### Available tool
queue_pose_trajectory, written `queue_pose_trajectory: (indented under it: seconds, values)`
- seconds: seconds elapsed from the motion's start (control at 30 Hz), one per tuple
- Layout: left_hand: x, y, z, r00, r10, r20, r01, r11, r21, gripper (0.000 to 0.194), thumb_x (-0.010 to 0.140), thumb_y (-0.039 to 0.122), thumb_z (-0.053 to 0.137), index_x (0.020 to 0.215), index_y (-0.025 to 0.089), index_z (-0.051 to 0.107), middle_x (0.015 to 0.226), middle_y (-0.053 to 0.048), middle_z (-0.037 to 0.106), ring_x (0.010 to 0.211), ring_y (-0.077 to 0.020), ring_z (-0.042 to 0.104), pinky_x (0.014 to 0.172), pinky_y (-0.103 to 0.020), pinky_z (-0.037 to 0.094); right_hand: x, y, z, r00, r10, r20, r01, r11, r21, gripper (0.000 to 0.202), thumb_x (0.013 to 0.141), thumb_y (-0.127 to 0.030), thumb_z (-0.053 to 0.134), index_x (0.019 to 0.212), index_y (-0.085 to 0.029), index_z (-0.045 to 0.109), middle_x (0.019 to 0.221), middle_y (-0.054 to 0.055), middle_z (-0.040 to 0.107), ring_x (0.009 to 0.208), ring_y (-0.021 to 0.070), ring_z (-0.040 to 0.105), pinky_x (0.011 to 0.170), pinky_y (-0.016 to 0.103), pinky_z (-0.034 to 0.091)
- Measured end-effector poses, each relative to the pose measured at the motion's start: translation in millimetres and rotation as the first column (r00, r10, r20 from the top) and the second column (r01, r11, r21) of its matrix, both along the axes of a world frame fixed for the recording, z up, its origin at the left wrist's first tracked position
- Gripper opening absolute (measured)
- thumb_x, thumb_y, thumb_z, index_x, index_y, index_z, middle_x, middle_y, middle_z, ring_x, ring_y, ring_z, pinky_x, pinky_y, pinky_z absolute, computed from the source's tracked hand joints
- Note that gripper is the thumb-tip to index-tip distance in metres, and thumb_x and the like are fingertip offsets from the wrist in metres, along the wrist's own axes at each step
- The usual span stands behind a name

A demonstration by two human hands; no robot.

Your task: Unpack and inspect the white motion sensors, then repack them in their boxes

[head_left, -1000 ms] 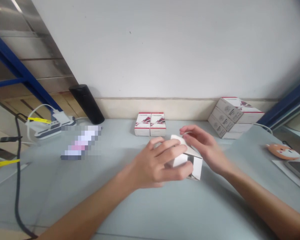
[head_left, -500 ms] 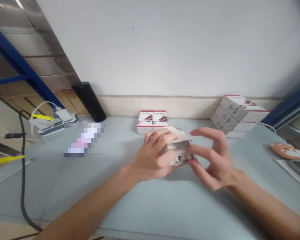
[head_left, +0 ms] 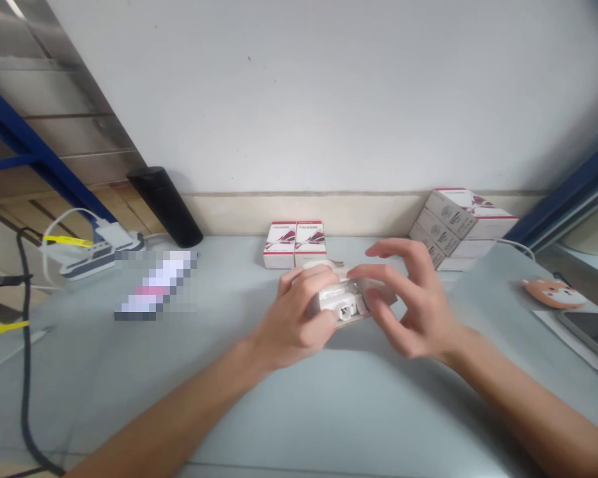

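Note:
My left hand is wrapped round a small carton from its left side, holding it up over the table. The carton's end facing me is open, and a white plastic item shows inside, with what looks like clear wrapping around it. My right hand is at the right of the opening, its fingers curved and spread apart. Its thumb tip lies by the opening's right side, over a side flap; whether it touches the item is unclear. The carton's far side is mostly hidden by my left fingers.
Two white-and-red boxes stand by the wall, and several more are stacked at the right. A black bottle, a power strip and a pixelated blurred object are at the left. An orange animal-faced object and a phone lie right.
The white item shows more fully at the carton's open end. My right thumb and fingers have shifted to the opening's upper right, and a side flap is visible. The camera view has shifted slightly.

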State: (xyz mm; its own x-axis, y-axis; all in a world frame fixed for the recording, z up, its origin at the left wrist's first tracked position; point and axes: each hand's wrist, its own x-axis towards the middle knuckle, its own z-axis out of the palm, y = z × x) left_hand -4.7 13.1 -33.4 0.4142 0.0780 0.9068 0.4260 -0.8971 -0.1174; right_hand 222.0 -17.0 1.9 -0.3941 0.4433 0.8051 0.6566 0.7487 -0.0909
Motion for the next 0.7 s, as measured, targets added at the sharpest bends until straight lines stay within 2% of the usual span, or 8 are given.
queue_pose_trajectory:
  seconds: [0.13, 0.2, 0.33, 0.43, 0.57, 0.63, 0.7]
  values:
    - [-1.1, -3.1, 8.0, 0.996, 0.081, -0.023, -0.080, 0.995, 0.056, 0.041, 0.077, 0.002, 0.072, 0.086, 0.026, 0.040, 0.116, -0.004, 0.066, 0.112, -0.0182, 0.065, 0.092, -0.036, 0.050, 0.9, 2.6, -0.7, 1.000, 0.024, -0.007, -0.023, 0.992, 0.122, 0.049, 0.084, -0.009, 0.062, 0.129, -0.028, 0.065, 0.127, 0.012, 0.052, 0.113, 0.0303, 0.062, 0.092, 0.048, 0.056]
    - [-0.6, -4.4, 14.3, 0.994, 0.105, -0.015, -0.103, 0.991, 0.080, 0.040, 0.078, 0.004, 0.071, 0.088, 0.026, 0.040, 0.112, -0.003, 0.067, 0.109, -0.0164, 0.066, 0.090, -0.034, 0.050, 0.5, 2.3, -0.8, 0.998, 0.055, 0.027, -0.058, 0.989, 0.135, 0.050, 0.084, -0.008, 0.062, 0.130, -0.028, 0.066, 0.126, 0.012, 0.053, 0.112, 0.0296, 0.063, 0.091, 0.047, 0.056]
    - [0.1, -6.3, 21.7, 0.985, 0.173, -0.007, -0.170, 0.974, 0.148, 0.039, 0.078, 0.003, 0.070, 0.087, 0.026, 0.040, 0.112, -0.005, 0.066, 0.106, -0.0171, 0.067, 0.089, -0.035, 0.047, -5.6, -2.6, -2.0, 0.996, 0.055, 0.071, -0.057, 0.998, 0.034, 0.039, 0.091, -0.017, 0.064, 0.129, -0.023, 0.068, 0.125, 0.014, 0.055, 0.113, 0.0315, 0.062, 0.096, 0.051, 0.054]
    - [-2.3, -5.0, 19.6, 0.976, 0.207, -0.061, -0.198, 0.972, 0.130, 0.036, 0.082, 0.000, 0.067, 0.093, 0.026, 0.045, 0.119, -0.007, 0.065, 0.111, -0.0174, 0.067, 0.094, -0.037, 0.044, -12.8, -5.9, -3.6, 0.999, 0.012, 0.032, -0.010, 0.998, -0.062, 0.034, 0.096, -0.022, 0.064, 0.130, -0.024, 0.068, 0.129, 0.014, 0.054, 0.120, 0.0319, 0.060, 0.101, 0.053, 0.054]
    - [-7.0, 0.3, 11.8, 0.970, 0.199, -0.143, -0.194, 0.980, 0.046, 0.036, 0.087, 0.001, 0.066, 0.103, 0.028, 0.048, 0.127, -0.008, 0.065, 0.120, -0.0187, 0.066, 0.099, -0.039, 0.041, -15.2, -4.3, -3.2, 0.993, -0.002, -0.117, -0.013, 0.992, -0.125, 0.017, 0.096, -0.027, 0.069, 0.113, -0.024, 0.069, 0.121, 0.013, 0.060, 0.115, 0.0296, 0.063, 0.098, 0.050, 0.056]
    - [-8.4, 3.0, 8.9, 0.970, 0.194, -0.144, -0.197, 0.980, -0.007, 0.038, 0.087, 0.002, 0.068, 0.104, 0.028, 0.048, 0.129, -0.008, 0.065, 0.122, -0.0194, 0.064, 0.099, -0.039, 0.040, -10.3, 0.2, -2.2, 0.965, -0.029, -0.261, 0.016, 0.998, -0.053, 0.016, 0.094, -0.026, 0.071, 0.109, -0.024, 0.067, 0.112, 0.011, 0.066, 0.105, 0.0271, 0.067, 0.091, 0.046, 0.058]
    - [-9.0, 4.8, 7.6, 0.968, 0.211, -0.133, -0.219, 0.975, -0.044, 0.039, 0.086, 0.003, 0.071, 0.105, 0.029, 0.048, 0.129, -0.008, 0.066, 0.123, -0.0198, 0.064, 0.099, -0.039, 0.040, -1.7, 7.4, -2.1, 0.912, -0.108, -0.395, 0.134, 0.990, 0.039, 0.018, 0.093, -0.025, 0.072, 0.110, -0.024, 0.066, 0.103, 0.008, 0.070, 0.090, 0.0242, 0.069, 0.082, 0.042, 0.058]
